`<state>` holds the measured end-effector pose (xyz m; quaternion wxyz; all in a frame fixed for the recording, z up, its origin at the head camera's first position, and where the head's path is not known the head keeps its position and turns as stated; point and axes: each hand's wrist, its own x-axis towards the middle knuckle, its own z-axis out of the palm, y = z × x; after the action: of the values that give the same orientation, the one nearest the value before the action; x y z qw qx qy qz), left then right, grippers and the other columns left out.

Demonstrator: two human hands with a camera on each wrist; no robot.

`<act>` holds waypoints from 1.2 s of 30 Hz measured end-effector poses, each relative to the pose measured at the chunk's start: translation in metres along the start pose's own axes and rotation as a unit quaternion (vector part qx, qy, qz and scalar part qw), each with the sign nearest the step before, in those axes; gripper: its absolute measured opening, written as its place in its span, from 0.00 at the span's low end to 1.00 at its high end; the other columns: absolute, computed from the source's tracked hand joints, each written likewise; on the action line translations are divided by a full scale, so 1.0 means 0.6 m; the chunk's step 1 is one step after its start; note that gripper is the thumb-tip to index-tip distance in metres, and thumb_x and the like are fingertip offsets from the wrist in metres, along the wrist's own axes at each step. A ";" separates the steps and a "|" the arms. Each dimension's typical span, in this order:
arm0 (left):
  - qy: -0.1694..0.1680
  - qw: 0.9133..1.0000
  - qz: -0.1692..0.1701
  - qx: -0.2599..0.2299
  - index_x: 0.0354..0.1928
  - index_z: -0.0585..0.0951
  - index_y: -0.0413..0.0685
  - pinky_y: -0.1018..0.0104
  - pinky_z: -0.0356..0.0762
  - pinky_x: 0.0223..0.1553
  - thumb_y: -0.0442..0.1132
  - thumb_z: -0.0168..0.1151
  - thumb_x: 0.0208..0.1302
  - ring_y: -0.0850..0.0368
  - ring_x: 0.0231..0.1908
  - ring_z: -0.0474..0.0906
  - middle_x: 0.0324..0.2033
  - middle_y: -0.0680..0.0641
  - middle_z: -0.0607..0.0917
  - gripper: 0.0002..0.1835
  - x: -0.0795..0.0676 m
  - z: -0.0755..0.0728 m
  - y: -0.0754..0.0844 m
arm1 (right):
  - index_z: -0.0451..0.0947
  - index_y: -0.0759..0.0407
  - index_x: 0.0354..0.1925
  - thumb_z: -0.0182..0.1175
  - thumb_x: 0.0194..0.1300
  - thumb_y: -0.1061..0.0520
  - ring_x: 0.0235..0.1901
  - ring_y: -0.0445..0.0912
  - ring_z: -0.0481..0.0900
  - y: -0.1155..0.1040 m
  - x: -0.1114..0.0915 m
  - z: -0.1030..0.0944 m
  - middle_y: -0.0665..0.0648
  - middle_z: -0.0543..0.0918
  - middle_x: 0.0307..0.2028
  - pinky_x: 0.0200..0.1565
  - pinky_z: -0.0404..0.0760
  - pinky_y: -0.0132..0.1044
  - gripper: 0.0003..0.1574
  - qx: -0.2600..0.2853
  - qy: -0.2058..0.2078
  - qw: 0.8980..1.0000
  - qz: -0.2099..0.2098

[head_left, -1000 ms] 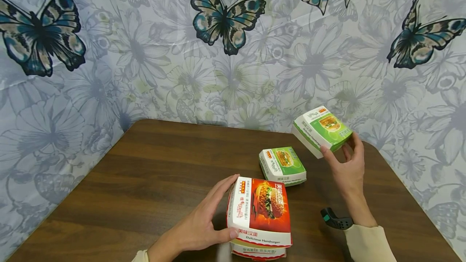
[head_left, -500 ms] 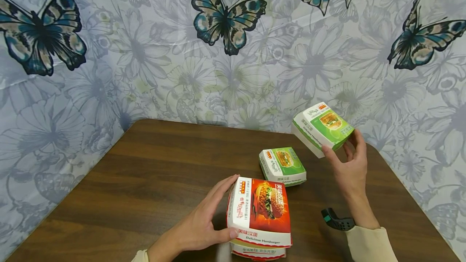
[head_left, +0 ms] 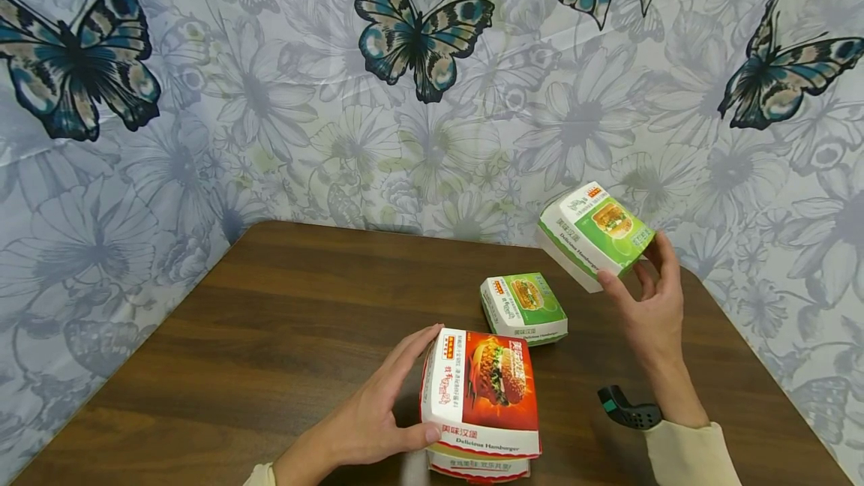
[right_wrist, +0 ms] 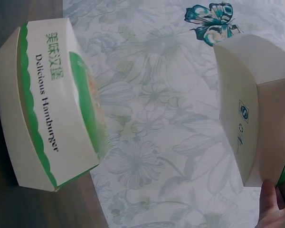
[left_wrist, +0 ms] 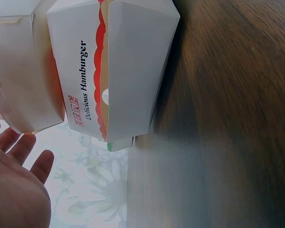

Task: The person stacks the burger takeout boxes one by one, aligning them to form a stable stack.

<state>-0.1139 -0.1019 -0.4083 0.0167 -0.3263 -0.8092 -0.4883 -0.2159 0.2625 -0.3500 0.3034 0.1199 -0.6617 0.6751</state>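
Clock: read on the head view, 12 toward the wall, centre on the upper red box.
Lower red box [head_left: 479, 465]: at 6, on the table [head_left: 270, 351], mostly covered; white near face, red trim.
Upper red box [head_left: 481, 388]: sits on the lower one, burger picture up; "Delicious Hamburger" on the near face.
Left hand [head_left: 374, 405]: at 9, holds the upper red box lightly, thumb at its near-left corner, fingertips at its far-left corner.
Wrist strap [head_left: 631, 411]: at 3, black with a teal patch, beside the cream sleeve [head_left: 688, 452] of the right arm.
Right hand [head_left: 651, 313]: at 2, clamped on the raised green box by its right end, thumb on the near side.
Resting green box [head_left: 525, 306]: at 1, on the table just beyond the stack, lid closed.
Raised green box [head_left: 601, 231]: between 1 and 2, tilted, off the table, apart from the resting one.
Backdrop [head_left: 263, 156]: from 10 round to 2, pale flowers, teal-and-black butterflies.
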 end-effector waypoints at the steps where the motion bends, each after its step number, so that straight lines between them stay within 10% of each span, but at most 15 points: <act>1: 0.000 1.000 0.000 0.000 0.82 0.49 0.68 0.37 0.67 0.68 0.53 0.71 0.57 0.50 0.74 0.60 0.78 0.57 0.57 0.56 0.000 0.000 0.000 | 0.55 0.53 0.79 0.66 0.58 0.76 0.64 0.49 0.67 -0.002 0.000 0.001 0.56 0.64 0.69 0.65 0.68 0.25 0.57 0.007 -0.002 1.000 -0.001; 36: -0.001 1.000 0.003 0.000 0.82 0.48 0.68 0.36 0.66 0.68 0.52 0.71 0.57 0.49 0.74 0.59 0.78 0.56 0.56 0.55 -0.002 0.001 -0.001 | 0.55 0.59 0.79 0.62 0.54 0.79 0.58 0.50 0.69 -0.044 -0.014 0.011 0.62 0.64 0.69 0.58 0.76 0.26 0.58 0.088 -0.148 0.984 -0.046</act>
<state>-0.1132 -0.1024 -0.4097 0.0175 -0.3296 -0.8082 -0.4877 -0.1959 0.2526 -0.3328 0.2213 0.2748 -0.6310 0.6909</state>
